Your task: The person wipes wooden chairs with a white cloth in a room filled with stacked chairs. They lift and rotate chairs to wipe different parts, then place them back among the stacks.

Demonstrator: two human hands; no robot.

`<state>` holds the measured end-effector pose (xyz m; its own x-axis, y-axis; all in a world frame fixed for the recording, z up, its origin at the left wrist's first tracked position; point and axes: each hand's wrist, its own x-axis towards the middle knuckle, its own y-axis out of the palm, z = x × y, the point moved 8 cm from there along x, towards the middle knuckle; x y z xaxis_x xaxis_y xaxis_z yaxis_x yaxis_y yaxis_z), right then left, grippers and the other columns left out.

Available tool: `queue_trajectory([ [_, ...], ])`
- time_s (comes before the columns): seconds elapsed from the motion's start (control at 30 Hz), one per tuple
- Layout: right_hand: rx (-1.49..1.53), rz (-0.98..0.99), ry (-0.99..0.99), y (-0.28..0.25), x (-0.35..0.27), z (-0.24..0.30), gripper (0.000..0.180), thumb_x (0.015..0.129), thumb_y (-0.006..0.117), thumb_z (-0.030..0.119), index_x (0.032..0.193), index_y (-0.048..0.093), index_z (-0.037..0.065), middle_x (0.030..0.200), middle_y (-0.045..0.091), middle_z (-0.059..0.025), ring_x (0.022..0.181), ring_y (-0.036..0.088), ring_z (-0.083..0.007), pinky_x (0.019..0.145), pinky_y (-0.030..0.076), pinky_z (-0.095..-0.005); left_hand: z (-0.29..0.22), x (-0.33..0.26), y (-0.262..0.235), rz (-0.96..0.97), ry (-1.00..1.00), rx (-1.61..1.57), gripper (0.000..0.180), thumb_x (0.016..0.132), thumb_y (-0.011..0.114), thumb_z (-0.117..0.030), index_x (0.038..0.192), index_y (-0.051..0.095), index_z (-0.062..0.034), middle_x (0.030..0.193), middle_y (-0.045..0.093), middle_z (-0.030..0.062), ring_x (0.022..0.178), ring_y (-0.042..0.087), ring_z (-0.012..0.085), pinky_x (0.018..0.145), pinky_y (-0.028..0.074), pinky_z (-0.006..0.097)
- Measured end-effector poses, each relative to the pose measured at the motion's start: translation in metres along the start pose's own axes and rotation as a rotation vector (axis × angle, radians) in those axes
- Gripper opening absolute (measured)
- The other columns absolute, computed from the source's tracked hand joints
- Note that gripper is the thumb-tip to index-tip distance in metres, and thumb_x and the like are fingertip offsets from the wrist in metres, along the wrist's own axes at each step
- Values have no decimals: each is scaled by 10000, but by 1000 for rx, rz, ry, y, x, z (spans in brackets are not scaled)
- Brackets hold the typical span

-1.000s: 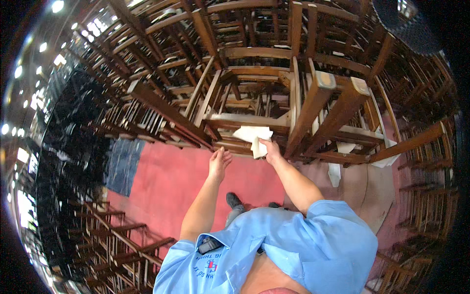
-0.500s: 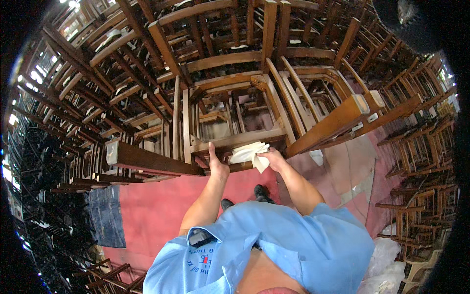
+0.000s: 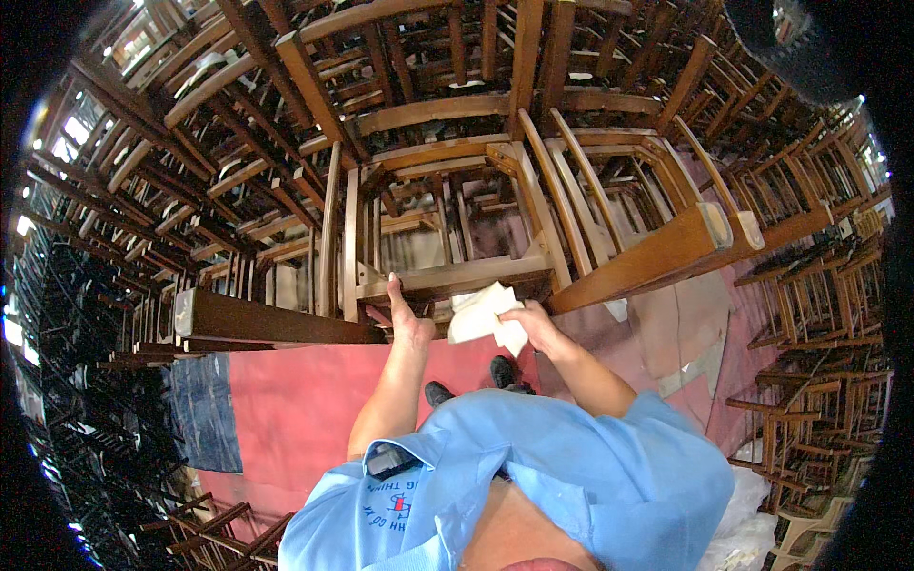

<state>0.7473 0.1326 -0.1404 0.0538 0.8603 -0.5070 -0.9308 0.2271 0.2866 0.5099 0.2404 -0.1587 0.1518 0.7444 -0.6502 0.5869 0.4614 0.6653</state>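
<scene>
Wiping looks to be the step in hand. Left hand [image 3: 409, 322] grips the chair rail [image 3: 457, 279], thumb up, steadying the frame. Right hand [image 3: 535, 322] is closed on a white cloth [image 3: 484, 314] pressed just under that rail. Next, I judge, the cloth must travel along the rail while the left hand braces.

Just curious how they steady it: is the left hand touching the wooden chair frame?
Touching. In the head view the left hand grips the chair's lower wooden rail, fingers wrapped over its edge, no gap showing.
</scene>
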Motion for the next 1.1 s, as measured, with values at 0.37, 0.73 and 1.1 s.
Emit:
queue_trajectory([
  [0.37,-6,-385,-120,-216,-158,-56,615,811,757,87,1344,481,-49,1160,664,-165,1026,663,-233,894,550,-365,1,-34,22,-53,151,58,702,827,709,-612,1342,534,-167,1303,560,-1,1178,527,191,966,408,348],
  [0.73,214,-203,214,-176,-207,11,521,900,656,157,1344,499,-65,1192,651,-217,1113,645,-315,941,546,-443,44,-15,16,78,105,154,797,868,599,-679,1438,425,-149,1354,538,61,1235,479,271,1061,350,405],
  [1.1,-588,-435,-264,-128,-298,248,455,824,739,97,1259,622,37,1175,673,-66,1073,618,-174,952,476,-334,38,-12,9,-48,125,83,781,804,699,-649,1336,520,-106,1226,586,38,1077,545,191,950,433,405],
])
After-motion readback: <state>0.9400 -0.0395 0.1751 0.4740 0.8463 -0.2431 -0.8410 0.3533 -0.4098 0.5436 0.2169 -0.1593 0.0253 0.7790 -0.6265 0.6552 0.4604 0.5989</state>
